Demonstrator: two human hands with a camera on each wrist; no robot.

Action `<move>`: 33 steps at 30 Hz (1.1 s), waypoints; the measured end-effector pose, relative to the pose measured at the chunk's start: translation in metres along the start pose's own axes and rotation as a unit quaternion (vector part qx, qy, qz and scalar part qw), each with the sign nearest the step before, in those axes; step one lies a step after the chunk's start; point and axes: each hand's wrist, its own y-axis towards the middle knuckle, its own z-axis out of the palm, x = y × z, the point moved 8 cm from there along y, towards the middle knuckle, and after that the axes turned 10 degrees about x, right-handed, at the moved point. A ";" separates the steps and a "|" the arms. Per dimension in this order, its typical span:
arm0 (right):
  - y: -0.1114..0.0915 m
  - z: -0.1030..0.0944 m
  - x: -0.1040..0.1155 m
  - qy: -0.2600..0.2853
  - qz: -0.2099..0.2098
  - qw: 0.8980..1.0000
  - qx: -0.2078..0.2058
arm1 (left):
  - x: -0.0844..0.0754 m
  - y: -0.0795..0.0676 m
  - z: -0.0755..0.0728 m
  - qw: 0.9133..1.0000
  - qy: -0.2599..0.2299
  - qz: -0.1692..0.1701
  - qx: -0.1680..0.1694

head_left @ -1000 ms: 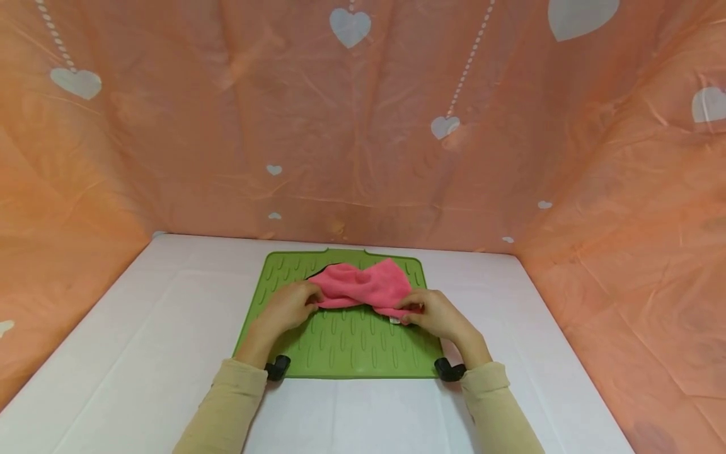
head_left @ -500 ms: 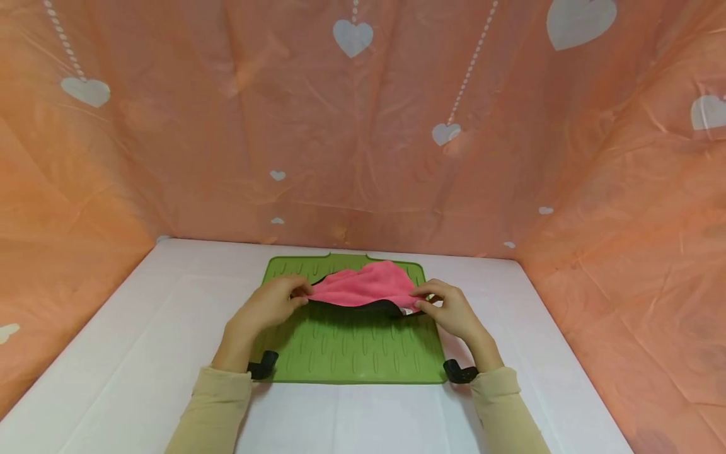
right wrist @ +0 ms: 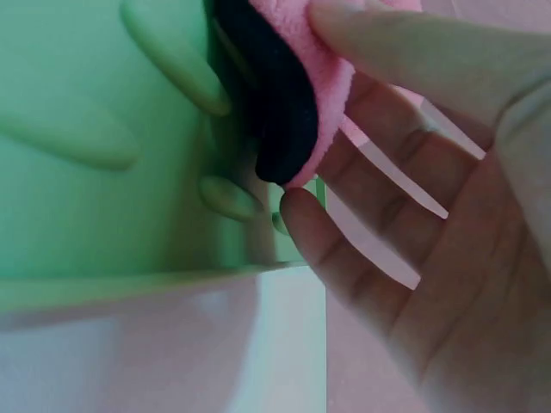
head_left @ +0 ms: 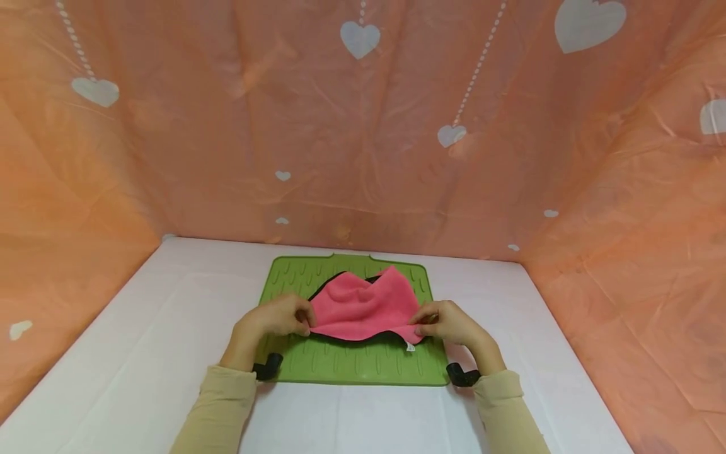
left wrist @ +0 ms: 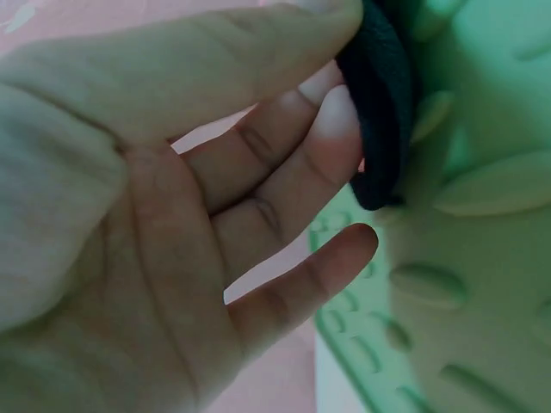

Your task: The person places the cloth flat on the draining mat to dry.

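A pink cloth (head_left: 363, 312) with a dark underside lies partly spread over a green ridged mat (head_left: 351, 369). My left hand (head_left: 278, 317) pinches its near left corner between thumb and fingers. At the near right corner, beside a small white tag (head_left: 410, 347), my right hand (head_left: 448, 323) pinches the edge. In the left wrist view the dark side of the cloth (left wrist: 383, 112) shows at the fingertips. The right wrist view has the pink fleecy face and dark back (right wrist: 284, 95) under the thumb. The far edge of the cloth is folded and uneven.
The mat lies on a white-covered table (head_left: 363, 416). An orange curtain (head_left: 363, 157) with pale hearts stands behind and on both sides. A black wrist mount (head_left: 268, 367) sits on the left wrist and another (head_left: 462, 374) on the right.
Both hands took the near corners of the bunched cloth, lifted the near edge, then drew it toward me and lowered it. The cloth is now spread wider, with its dark edge showing.
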 end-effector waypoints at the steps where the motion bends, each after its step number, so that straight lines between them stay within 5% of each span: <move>1: 0.000 0.001 -0.001 0.002 0.004 1.000 0.007 | 0.002 0.001 0.001 1.000 0.000 -0.005 0.002; 7: -0.003 -0.006 -0.001 0.002 -0.001 1.000 -0.023 | 0.006 0.004 -0.002 1.000 -0.015 0.005 -0.010; 12: -0.007 -0.022 -0.007 -0.001 0.027 0.994 -0.109 | 0.011 0.001 -0.022 0.995 -0.010 0.012 -0.095; 16: -0.006 -0.021 -0.017 0.005 0.064 0.994 -0.090 | 0.019 -0.004 -0.033 0.988 0.019 -0.004 -0.150; 21: -0.003 -0.009 -0.025 0.006 0.084 0.996 -0.032 | 0.029 -0.004 -0.029 0.989 0.038 -0.013 -0.141; 33: 0.001 -0.002 -0.016 -0.006 0.060 0.998 -0.024 | 0.035 0.003 -0.022 0.992 0.037 -0.001 -0.124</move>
